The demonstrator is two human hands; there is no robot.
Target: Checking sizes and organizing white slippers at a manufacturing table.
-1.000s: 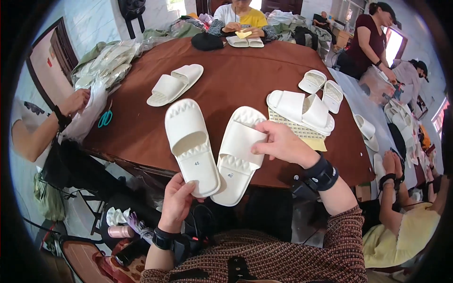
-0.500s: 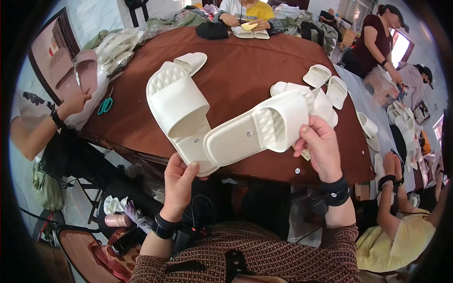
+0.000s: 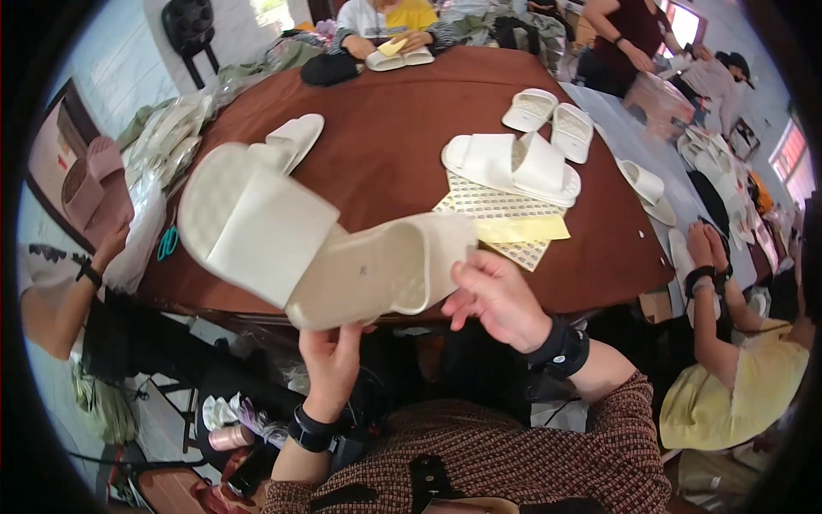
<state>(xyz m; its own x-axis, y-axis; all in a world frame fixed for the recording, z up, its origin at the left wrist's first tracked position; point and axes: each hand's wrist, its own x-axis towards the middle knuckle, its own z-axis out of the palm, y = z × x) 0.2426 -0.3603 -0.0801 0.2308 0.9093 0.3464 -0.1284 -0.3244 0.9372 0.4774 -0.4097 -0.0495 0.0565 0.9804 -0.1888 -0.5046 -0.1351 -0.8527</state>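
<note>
Two white slide slippers are held up over the near edge of the brown-covered table (image 3: 385, 137). The left slipper (image 3: 265, 231) tilts up and away, its broad strap facing me. In front of it the other slipper (image 3: 351, 278) lies slanted, insole up, with a small dark mark on it. My left hand (image 3: 332, 360) is closed around the lower ends of both, where they overlap; some of its fingers are hidden behind them. At the toe of the front slipper, my right hand (image 3: 497, 300) pinches the edge between thumb and fingers.
Sheets of small stickers (image 3: 505, 206) lie under a white slipper pair (image 3: 488, 163). More slippers (image 3: 548, 124) rest behind, and another (image 3: 297, 141) at left. Scissors (image 3: 168, 243) lie at the left edge. Co-workers sit across (image 3: 390, 26) and at right (image 3: 736, 377); one at left holds pink slippers (image 3: 94, 184).
Both slippers have shifted left in view and overlap more, with the front one tilted differently. My right hand has moved left and down with it. The sticker sheets now show more fully.
</note>
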